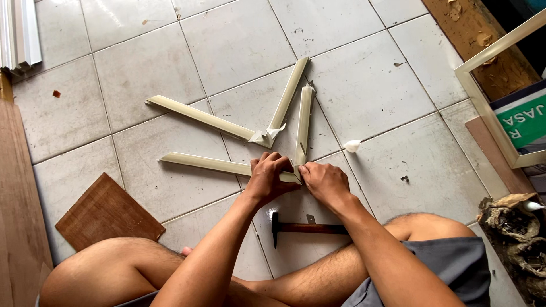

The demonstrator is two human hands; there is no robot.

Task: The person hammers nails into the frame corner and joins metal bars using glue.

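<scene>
Two pairs of cream frame mouldings lie on the tiled floor, each pair meeting in a mitred corner. The far pair [227, 122] is joined at a corner wrapped in pale tape [266, 135]. The near pair [213, 164] meets under my hands. My left hand [267, 179] presses down on that corner, fingers curled over the joint. Beside it, my right hand [324, 182] pinches the same corner from the right, at the foot of the upright strip [304, 122]. I sit cross-legged behind them.
A hammer [304, 228] with a wooden handle lies between my knees. A small white object [352, 146] sits right of the strips. A brown board [105, 213] lies at left, an assembled pale frame [483, 102] at right, white mouldings [20, 34] top left.
</scene>
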